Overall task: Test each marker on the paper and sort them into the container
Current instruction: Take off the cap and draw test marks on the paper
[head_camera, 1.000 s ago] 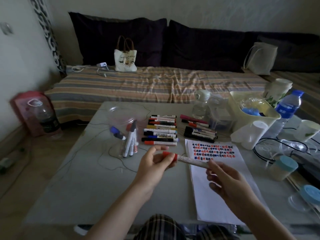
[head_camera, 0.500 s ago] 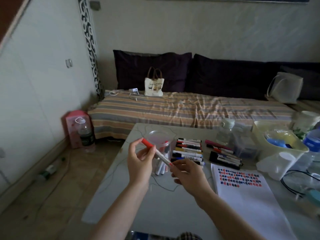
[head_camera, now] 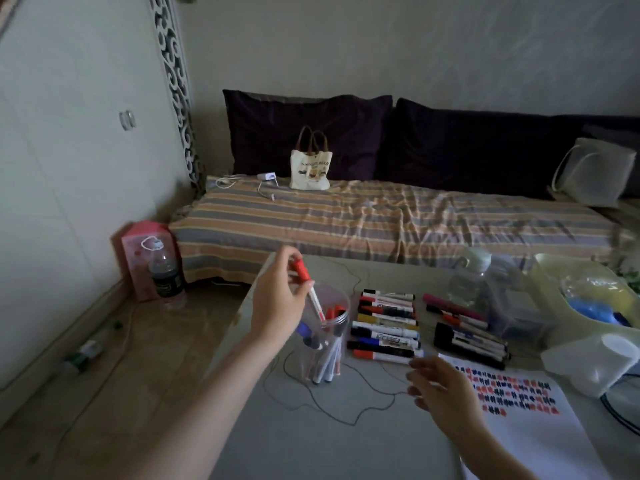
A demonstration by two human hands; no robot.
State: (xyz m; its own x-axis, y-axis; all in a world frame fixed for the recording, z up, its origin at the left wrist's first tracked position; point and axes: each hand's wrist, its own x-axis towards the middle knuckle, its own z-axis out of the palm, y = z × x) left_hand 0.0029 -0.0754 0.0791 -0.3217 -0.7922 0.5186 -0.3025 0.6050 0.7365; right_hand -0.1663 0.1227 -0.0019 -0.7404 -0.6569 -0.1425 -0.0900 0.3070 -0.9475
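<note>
left hand (head_camera: 277, 299) pinches red-capped marker (head_camera: 309, 289), tip down inside clear container (head_camera: 323, 341) | right hand (head_camera: 446, 396) hovers, fingers (head_camera: 420, 365) relaxed, at container's 4 o'clock | paper (head_camera: 540, 441) at 4 o'clock | marker rows (head_camera: 384, 327) at 3 o'clock on tabletop (head_camera: 329, 445)

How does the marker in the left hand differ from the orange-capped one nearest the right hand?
The red-capped marker is pinched by the left hand, steeply tilted, tip entering the clear container. The orange-capped marker lies flat on the table, untouched; the right hand hovers open nearby. Both have white barrels and are capped.
</note>
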